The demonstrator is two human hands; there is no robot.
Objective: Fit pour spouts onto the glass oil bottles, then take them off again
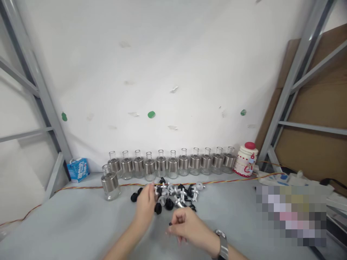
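Note:
My left hand [146, 199] is at the left side of a pile of bottle-stopper-like parts [182, 195], some black, some clear or silvery. Its fingers look bunched together against the pile, and whatever they hold is hidden. Closer to me, my right hand [187, 227], with a metal-banded watch [223, 245] at the wrist, is closed in a pinch. A small black part [170, 224] shows at its thumb and fingertips, too little visible to name its kind. Just left of the pile lie round black pieces [134, 197].
Several glass bottles with metal sleeves [161, 164] line the wall; another sleeved bottle [110, 183] stands forward at left. A blue carton [78, 169] and a red-lidded jar [245, 160] flank the row. A twisted wire [78, 187] crosses the grey table [81, 220]. Plastic bags [300, 178] lie right.

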